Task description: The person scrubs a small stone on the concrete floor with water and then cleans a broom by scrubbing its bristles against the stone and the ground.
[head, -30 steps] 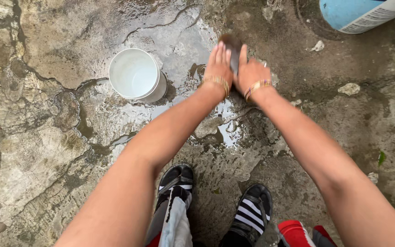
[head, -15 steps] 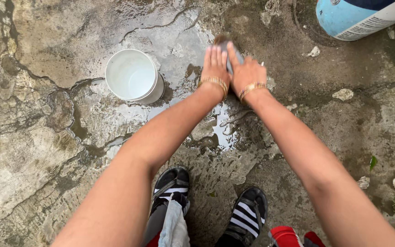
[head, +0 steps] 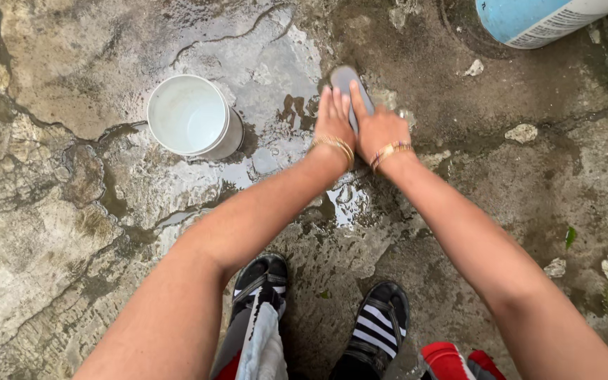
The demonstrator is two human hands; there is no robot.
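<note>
Two hands are pressing a flat grey object against wet, cracked ground.

The left hand (head: 335,117) is lying flat with fingers together beside the grey object (head: 350,81), while the right hand (head: 378,129) is covering its lower end — only the rounded far tip is showing, so what it is and how the right fingers are gripping stays unclear. A white bucket (head: 190,115) is standing well to the left. At the top right a blue cylindrical container (head: 529,17) with a white printed band is lying cut off by the frame — its print too small to make out.
</note>
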